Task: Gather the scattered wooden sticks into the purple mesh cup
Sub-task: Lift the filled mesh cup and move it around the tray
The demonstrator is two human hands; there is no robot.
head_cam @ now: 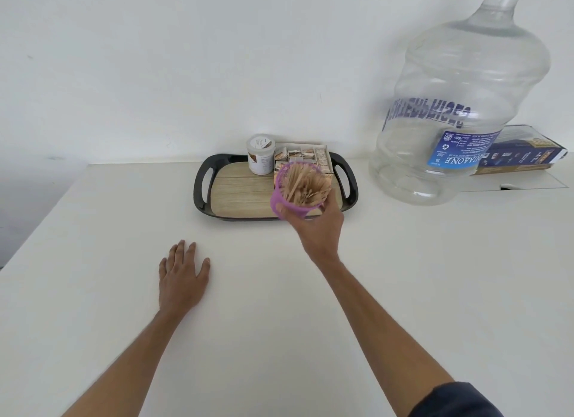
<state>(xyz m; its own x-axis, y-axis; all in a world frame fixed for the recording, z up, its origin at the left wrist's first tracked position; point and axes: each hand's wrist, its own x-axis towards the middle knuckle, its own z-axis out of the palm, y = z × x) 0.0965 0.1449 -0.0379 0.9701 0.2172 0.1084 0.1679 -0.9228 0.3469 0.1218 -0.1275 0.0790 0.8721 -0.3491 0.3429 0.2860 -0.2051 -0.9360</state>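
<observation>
Left hand [183, 277]: flat and open on the white table [435, 277], palm down, fingers spread, grasping nothing; it lies well to the near left of the tray [198, 184]. Tray: black, two-handled, with a wood-grain floor, set at the table's far edge by the wall. White jar [261, 154]: upright at the tray's back edge. Box [306, 154]: just right of the jar, at the tray's back right, with small packets standing in compartments. Cup [284, 184]: purple mesh, tilted toward the camera over the tray's right half, filled with the sticks [306, 182]; whether its base touches the tray cannot be told. Right hand [316, 224]: clasped around the cup from the near side. Bottle [459, 106]: large, clear, apparently empty, right of the tray. Blue carton [525, 151]: behind the bottle, farthest right.
</observation>
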